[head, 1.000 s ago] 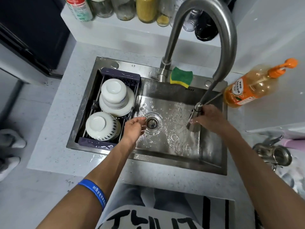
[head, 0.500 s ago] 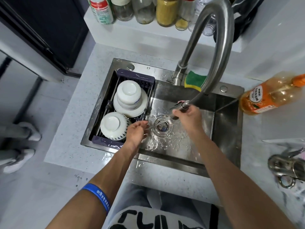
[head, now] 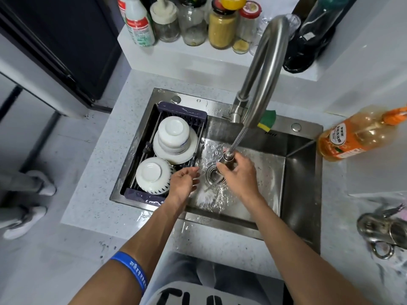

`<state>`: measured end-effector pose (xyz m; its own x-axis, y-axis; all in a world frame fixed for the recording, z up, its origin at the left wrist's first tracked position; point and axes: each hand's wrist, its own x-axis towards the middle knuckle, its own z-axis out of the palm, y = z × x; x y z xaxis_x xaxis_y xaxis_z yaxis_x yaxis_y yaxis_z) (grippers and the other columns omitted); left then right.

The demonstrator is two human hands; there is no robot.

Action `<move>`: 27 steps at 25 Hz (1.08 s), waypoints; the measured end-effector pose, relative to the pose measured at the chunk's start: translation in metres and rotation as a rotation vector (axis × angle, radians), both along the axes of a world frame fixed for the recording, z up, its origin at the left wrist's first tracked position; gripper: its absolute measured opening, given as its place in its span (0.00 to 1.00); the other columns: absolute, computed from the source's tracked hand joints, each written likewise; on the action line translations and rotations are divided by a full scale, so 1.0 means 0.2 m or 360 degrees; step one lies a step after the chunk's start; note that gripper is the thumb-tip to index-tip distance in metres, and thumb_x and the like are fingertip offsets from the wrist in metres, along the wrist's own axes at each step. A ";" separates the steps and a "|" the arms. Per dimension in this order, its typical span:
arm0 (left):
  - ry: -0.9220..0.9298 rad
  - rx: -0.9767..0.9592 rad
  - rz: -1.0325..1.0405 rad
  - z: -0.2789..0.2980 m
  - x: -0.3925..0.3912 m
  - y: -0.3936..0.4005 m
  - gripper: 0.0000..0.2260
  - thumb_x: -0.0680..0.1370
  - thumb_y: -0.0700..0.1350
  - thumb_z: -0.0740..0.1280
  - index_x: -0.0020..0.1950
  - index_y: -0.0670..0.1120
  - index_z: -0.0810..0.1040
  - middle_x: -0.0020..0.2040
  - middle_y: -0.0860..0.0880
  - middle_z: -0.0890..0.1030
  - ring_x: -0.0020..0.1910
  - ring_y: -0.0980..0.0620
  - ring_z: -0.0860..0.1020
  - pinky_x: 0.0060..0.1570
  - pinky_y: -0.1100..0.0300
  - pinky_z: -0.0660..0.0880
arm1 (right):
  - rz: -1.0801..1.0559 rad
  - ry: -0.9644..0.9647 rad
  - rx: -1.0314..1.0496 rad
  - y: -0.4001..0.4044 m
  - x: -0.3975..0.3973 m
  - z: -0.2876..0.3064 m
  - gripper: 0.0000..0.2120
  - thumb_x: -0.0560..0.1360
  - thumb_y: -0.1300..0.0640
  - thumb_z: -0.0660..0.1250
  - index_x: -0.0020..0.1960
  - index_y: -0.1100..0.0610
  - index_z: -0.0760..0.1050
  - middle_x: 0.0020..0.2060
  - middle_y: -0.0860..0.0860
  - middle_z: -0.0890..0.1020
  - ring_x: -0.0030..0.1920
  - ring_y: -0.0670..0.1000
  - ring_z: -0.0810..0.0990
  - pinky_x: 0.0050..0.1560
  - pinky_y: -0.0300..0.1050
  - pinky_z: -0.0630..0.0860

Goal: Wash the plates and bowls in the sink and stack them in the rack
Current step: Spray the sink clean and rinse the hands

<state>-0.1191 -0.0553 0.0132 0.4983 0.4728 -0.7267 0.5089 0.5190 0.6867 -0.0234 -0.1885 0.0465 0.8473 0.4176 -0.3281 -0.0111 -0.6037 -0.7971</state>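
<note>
Gripping the spray head (head: 228, 156), the right hand (head: 239, 172) risks splashing rack (head: 182, 108) bowls (head: 153, 175); left hand (head: 184, 183) cupped, empty.

I see the sink (head: 304, 172) set into the counter (head: 92, 194); the rack (head: 141, 197) fills its left part, holding an upturned bowl (head: 152, 175) nearest me and stacked bowls (head: 174, 134) on plates (head: 174, 158) behind it; the drain (head: 214, 175) lies right of the rack; the faucet (head: 264, 69) rises behind the basin; a bottle (head: 356, 137) lies on the counter at right; jars (head: 222, 29) stand on the shelf (head: 198, 56) behind.
</note>
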 end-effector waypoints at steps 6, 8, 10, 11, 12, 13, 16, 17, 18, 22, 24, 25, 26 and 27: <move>0.0001 -0.0017 -0.0015 -0.01 0.03 -0.02 0.09 0.82 0.39 0.63 0.54 0.44 0.83 0.52 0.46 0.85 0.48 0.49 0.81 0.44 0.59 0.77 | -0.0116 -0.0294 0.0237 0.05 0.14 0.27 0.22 0.70 0.34 0.64 0.48 0.52 0.76 0.43 0.51 0.80 0.44 0.53 0.82 0.47 0.55 0.81; -0.0002 -0.0022 -0.0027 -0.02 0.03 -0.03 0.09 0.82 0.39 0.63 0.56 0.43 0.83 0.53 0.44 0.85 0.48 0.48 0.81 0.47 0.57 0.78 | -0.0083 -0.0312 0.0332 0.07 0.17 0.34 0.21 0.71 0.35 0.63 0.46 0.54 0.74 0.41 0.56 0.81 0.40 0.57 0.81 0.43 0.60 0.80; -0.0003 -0.0027 -0.0030 -0.02 0.04 -0.04 0.08 0.82 0.39 0.64 0.55 0.43 0.83 0.53 0.44 0.85 0.50 0.47 0.81 0.51 0.54 0.78 | -0.0052 -0.0193 0.0482 0.08 0.16 0.40 0.23 0.72 0.37 0.64 0.47 0.57 0.74 0.40 0.62 0.80 0.38 0.63 0.81 0.39 0.64 0.79; -0.0004 -0.0030 -0.0034 -0.03 0.04 -0.04 0.08 0.81 0.40 0.64 0.55 0.43 0.83 0.53 0.44 0.85 0.51 0.46 0.81 0.54 0.52 0.78 | -0.0042 -0.0146 0.0534 0.08 0.16 0.42 0.23 0.72 0.37 0.64 0.48 0.58 0.74 0.41 0.63 0.80 0.38 0.63 0.81 0.39 0.65 0.79; -0.0009 -0.0029 -0.0038 -0.03 0.05 -0.03 0.08 0.81 0.40 0.64 0.55 0.44 0.83 0.53 0.44 0.85 0.51 0.46 0.81 0.56 0.51 0.78 | -0.0017 -0.0142 0.0544 0.08 0.16 0.43 0.22 0.72 0.38 0.65 0.49 0.57 0.74 0.41 0.62 0.81 0.39 0.62 0.82 0.41 0.65 0.80; -0.0019 -0.0027 -0.0047 -0.03 0.06 -0.03 0.08 0.81 0.40 0.64 0.55 0.44 0.83 0.52 0.45 0.85 0.51 0.46 0.81 0.56 0.51 0.78 | 0.0035 -0.0142 0.0533 0.07 0.17 0.43 0.18 0.73 0.39 0.66 0.50 0.55 0.75 0.43 0.60 0.82 0.41 0.60 0.83 0.42 0.63 0.81; -0.0080 -0.0012 -0.0107 0.00 0.12 -0.05 0.08 0.82 0.39 0.64 0.53 0.46 0.83 0.50 0.46 0.85 0.46 0.50 0.81 0.47 0.59 0.78 | 0.0239 0.0047 0.0629 -0.03 0.19 0.41 0.08 0.77 0.54 0.68 0.56 0.51 0.75 0.49 0.54 0.83 0.49 0.53 0.84 0.52 0.50 0.82; -0.0096 -0.0003 -0.0143 0.00 0.15 -0.06 0.09 0.82 0.39 0.63 0.53 0.46 0.83 0.50 0.46 0.85 0.44 0.51 0.81 0.44 0.60 0.77 | 0.0194 0.0146 0.0690 -0.07 0.18 0.38 0.10 0.78 0.59 0.66 0.59 0.52 0.75 0.51 0.52 0.83 0.52 0.51 0.83 0.55 0.45 0.80; -0.0116 -0.0002 -0.0168 0.00 0.19 -0.07 0.09 0.82 0.39 0.63 0.53 0.46 0.83 0.50 0.47 0.85 0.42 0.52 0.81 0.43 0.61 0.77 | 0.0057 0.0275 0.0756 -0.10 0.15 0.33 0.12 0.78 0.61 0.64 0.60 0.53 0.76 0.52 0.51 0.84 0.55 0.51 0.82 0.57 0.45 0.79; -0.0197 -0.0095 -0.0104 0.03 0.32 -0.09 0.13 0.83 0.40 0.60 0.48 0.47 0.83 0.43 0.47 0.85 0.42 0.49 0.81 0.43 0.58 0.78 | -0.0713 0.1105 0.0857 0.06 0.08 0.11 0.14 0.82 0.59 0.54 0.58 0.61 0.77 0.51 0.59 0.85 0.55 0.59 0.83 0.55 0.54 0.80; -0.0200 -0.0171 0.0007 0.05 0.35 -0.09 0.15 0.83 0.44 0.59 0.44 0.50 0.84 0.40 0.48 0.85 0.42 0.51 0.81 0.45 0.56 0.78 | -0.1162 0.1477 0.1056 0.18 0.11 0.05 0.13 0.82 0.59 0.57 0.57 0.65 0.76 0.44 0.60 0.84 0.45 0.56 0.85 0.43 0.47 0.82; -0.0189 -0.0193 0.0058 0.04 0.36 -0.09 0.16 0.83 0.46 0.59 0.40 0.50 0.83 0.39 0.49 0.85 0.41 0.52 0.81 0.45 0.56 0.78 | -0.1263 0.1471 0.0998 0.24 0.11 0.02 0.10 0.80 0.58 0.61 0.53 0.64 0.76 0.39 0.58 0.84 0.39 0.53 0.84 0.39 0.45 0.82; -0.0170 -0.0211 0.0080 0.04 0.36 -0.09 0.17 0.83 0.47 0.60 0.38 0.49 0.82 0.38 0.49 0.85 0.41 0.51 0.82 0.44 0.56 0.78 | -0.1242 0.1391 0.0897 0.29 0.09 -0.01 0.09 0.78 0.55 0.66 0.48 0.62 0.77 0.36 0.55 0.83 0.36 0.52 0.83 0.37 0.44 0.82; -0.0142 -0.0218 0.0092 0.03 0.37 -0.11 0.16 0.82 0.48 0.60 0.38 0.48 0.81 0.38 0.48 0.85 0.41 0.50 0.82 0.43 0.56 0.78 | -0.1146 0.1246 0.0723 0.32 0.07 -0.03 0.12 0.75 0.49 0.69 0.45 0.59 0.77 0.36 0.53 0.84 0.37 0.52 0.83 0.39 0.46 0.82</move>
<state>-0.0443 -0.0771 0.0195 0.5388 0.4019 -0.7404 0.4157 0.6376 0.6486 -0.0102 -0.1235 0.0414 0.5682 0.1347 -0.8118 -0.8229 0.0835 -0.5621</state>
